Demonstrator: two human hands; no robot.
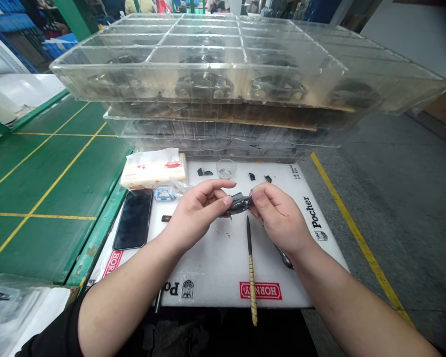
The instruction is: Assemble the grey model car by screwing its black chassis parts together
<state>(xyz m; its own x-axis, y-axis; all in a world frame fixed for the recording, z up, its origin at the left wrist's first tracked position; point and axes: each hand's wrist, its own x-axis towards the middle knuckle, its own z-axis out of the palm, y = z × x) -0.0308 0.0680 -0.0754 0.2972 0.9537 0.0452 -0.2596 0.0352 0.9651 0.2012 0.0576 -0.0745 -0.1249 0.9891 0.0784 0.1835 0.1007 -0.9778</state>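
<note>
A white foam board [215, 267] printed with red and black logos lies on the bench. On its left side a black phone [134, 219] rests screen up. Behind it sits a pack of tissues [154, 169], with a small blue-and-white packet [164, 193] just beside it. A small clear cup [226, 168] stands near the far edge among a few dark bits [204, 172], perhaps plastic scraps. A stick with a striped handle [251, 267] overhangs the near edge. Stacked clear trays [208, 69] rise behind. A green table [52, 198] with yellow lines lies to the left.
</note>
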